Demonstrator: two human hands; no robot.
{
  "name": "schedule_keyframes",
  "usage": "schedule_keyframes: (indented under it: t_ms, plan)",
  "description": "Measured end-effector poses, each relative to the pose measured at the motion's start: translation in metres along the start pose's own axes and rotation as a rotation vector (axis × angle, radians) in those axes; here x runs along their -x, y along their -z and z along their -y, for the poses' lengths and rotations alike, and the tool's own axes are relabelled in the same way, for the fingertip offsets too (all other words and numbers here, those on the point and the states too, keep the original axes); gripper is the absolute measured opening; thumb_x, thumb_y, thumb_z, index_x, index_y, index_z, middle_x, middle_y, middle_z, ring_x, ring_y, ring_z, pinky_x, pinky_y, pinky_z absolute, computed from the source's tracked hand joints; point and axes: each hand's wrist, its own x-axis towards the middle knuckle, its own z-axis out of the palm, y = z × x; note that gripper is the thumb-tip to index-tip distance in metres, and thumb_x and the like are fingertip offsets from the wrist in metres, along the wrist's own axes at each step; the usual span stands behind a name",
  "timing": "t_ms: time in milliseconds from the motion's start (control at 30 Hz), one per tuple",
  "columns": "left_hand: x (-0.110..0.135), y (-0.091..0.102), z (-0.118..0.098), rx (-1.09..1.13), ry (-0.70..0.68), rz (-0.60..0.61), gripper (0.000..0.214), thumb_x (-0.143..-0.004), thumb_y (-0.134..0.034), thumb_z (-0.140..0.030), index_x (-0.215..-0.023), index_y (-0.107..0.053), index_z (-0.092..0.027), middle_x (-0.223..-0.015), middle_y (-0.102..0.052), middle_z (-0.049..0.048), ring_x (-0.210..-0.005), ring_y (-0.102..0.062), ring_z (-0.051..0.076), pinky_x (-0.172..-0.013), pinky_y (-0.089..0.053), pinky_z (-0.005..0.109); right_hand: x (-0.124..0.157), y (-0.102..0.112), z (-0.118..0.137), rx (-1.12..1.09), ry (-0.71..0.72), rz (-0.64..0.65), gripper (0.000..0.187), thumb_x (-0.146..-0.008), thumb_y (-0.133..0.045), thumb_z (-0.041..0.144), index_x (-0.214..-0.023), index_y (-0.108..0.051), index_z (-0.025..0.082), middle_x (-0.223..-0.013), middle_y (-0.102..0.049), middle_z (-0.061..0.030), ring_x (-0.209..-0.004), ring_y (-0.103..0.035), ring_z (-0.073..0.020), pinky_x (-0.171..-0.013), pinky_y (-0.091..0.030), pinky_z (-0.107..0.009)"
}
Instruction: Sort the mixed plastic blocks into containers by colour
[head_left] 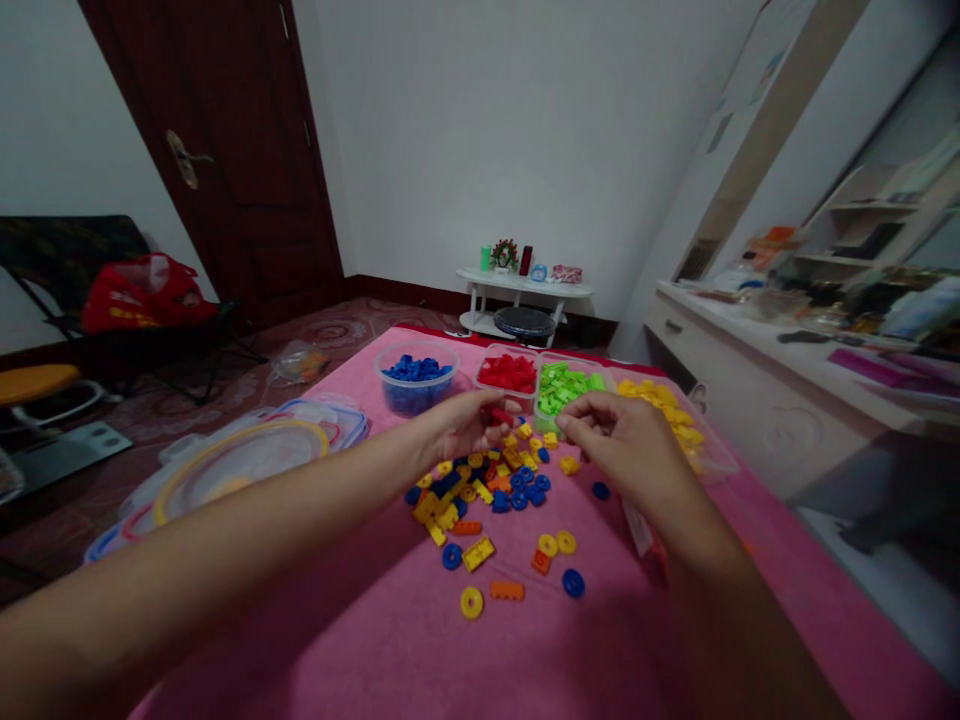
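Observation:
My left hand (466,428) is closed round a red brick (501,415), just in front of the container of red bricks (507,374). By the front corner of the container of green bricks (570,388), my right hand (619,428) has its thumb and fingers pinched together. Whatever may be between those fingertips is hidden. Under and between the hands lies a loose pile of yellow, blue and orange pieces (480,485). Nearer to me are an orange brick (508,591), a yellow ring (472,602) and a blue ring (573,583).
A round tub of blue bricks (417,378) stands at the back left of the pink-covered table (390,640). Yellow bricks (667,405) fill a container at the right. Several clear lids (247,460) lie at the left. A white cabinet (780,370) stands beyond the right edge.

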Motion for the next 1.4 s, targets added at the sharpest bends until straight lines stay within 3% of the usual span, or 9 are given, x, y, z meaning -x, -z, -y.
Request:
schedule_keyframes:
  t_ms: [133,233,333,433,567,833,1000,1167,1400]
  plan:
    - [-0.044,-0.015,-0.049,-0.103,-0.263,-0.177,0.012,-0.088,-0.048,-0.022,-0.089,-0.056,-0.012,-0.077,-0.061,0.0042,-0.059,-0.056,0.009,-0.06,-0.05,0.02,0.0,-0.004,0.001,0.114,-0.035,0.007,0.015,-0.076,-0.056,0.028,-0.073,-0.067,0.017,-0.065,-0.065,-0.0024,-0.059,-0.059,-0.0133,-0.051,-0.037,-0.023]
    - [-0.063,-0.021,-0.07,-0.268,-0.366,-0.244,0.021,-0.086,-0.054,-0.032,-0.097,-0.055,-0.014,-0.092,-0.061,0.0075,-0.075,-0.059,0.013,-0.07,-0.05,0.026,-0.001,-0.012,0.0,0.201,-0.046,0.065,0.016,-0.078,-0.055,0.027,-0.073,-0.067,0.018,-0.067,-0.067,-0.0025,-0.061,-0.059,-0.0135,-0.054,-0.037,-0.023]
    - [-0.061,-0.022,-0.068,-0.528,-0.516,-0.272,0.029,-0.082,-0.059,-0.04,-0.101,-0.058,-0.017,-0.103,-0.062,0.009,-0.094,-0.058,0.019,-0.075,-0.047,0.026,0.0,-0.024,-0.005,0.284,-0.046,0.132,0.016,-0.079,-0.055,0.025,-0.079,-0.07,0.019,-0.074,-0.069,-0.0028,-0.067,-0.061,-0.0142,-0.058,-0.038,-0.023]
    - [-0.045,-0.019,-0.051,-0.787,-0.681,-0.124,0.027,-0.082,-0.057,-0.038,-0.094,-0.063,-0.015,-0.095,-0.065,0.0077,-0.091,-0.058,0.018,-0.074,-0.045,0.024,0.002,-0.036,-0.011,0.357,-0.028,0.248,0.021,-0.076,-0.054,0.015,-0.087,-0.071,0.022,-0.085,-0.071,-0.0033,-0.079,-0.063,-0.0149,-0.066,-0.039,-0.023]
    - [-0.019,-0.005,-0.019,-1.106,-0.633,0.056,0.024,-0.079,-0.057,-0.029,-0.084,-0.069,-0.009,-0.073,-0.066,0.0043,-0.065,-0.057,0.012,-0.063,-0.044,0.022,0.007,-0.052,-0.019,0.382,0.045,0.4,0.031,-0.07,-0.054,0.006,-0.089,-0.071,0.023,-0.096,-0.071,-0.0018,-0.092,-0.062,-0.0159,-0.077,-0.039,-0.023]
    - [0.008,0.03,0.024,-1.679,-0.554,-0.057,0.026,-0.07,-0.057,-0.014,-0.088,-0.075,-0.02,-0.082,-0.073,0.0042,-0.072,-0.063,0.016,-0.065,-0.043,0.022,0.017,-0.071,-0.02,0.503,0.044,0.493,0.035,-0.069,-0.061,0.016,-0.103,-0.065,0.022,-0.105,-0.068,-0.0061,-0.098,-0.061,-0.0216,-0.073,-0.038,-0.027]
    - [0.018,0.031,0.03,-1.861,-0.547,-0.107,0.036,-0.067,-0.056,-0.01,-0.093,-0.075,-0.025,-0.092,-0.072,0.0059,-0.084,-0.063,0.02,-0.069,-0.043,0.025,0.015,-0.059,-0.02,0.506,0.021,0.492,0.028,-0.068,-0.059,0.016,-0.093,-0.068,0.022,-0.095,-0.069,-0.006,-0.09,-0.061,-0.0205,-0.071,-0.038,-0.027]
    - [0.018,0.04,0.032,-1.958,-0.506,-0.148,0.034,-0.063,-0.059,-0.012,-0.088,-0.076,-0.026,-0.086,-0.07,0.0057,-0.078,-0.062,0.019,-0.062,-0.041,0.023,0.007,-0.035,-0.027,0.448,-0.002,0.416,0.029,-0.068,-0.055,0.01,-0.09,-0.07,0.022,-0.093,-0.069,-0.0033,-0.085,-0.06,-0.0157,-0.07,-0.038,-0.023]
    - [0.022,0.033,0.032,-2.02,-0.476,-0.137,0.025,-0.061,-0.065,-0.015,-0.082,-0.075,-0.022,-0.084,-0.069,0.01,-0.075,-0.062,0.023,-0.058,-0.041,0.026,0.012,-0.046,-0.024,0.443,-0.054,0.588,0.025,-0.063,-0.06,0.006,-0.079,-0.072,0.02,-0.084,-0.07,-0.0019,-0.076,-0.061,-0.0141,-0.062,-0.036,-0.021]
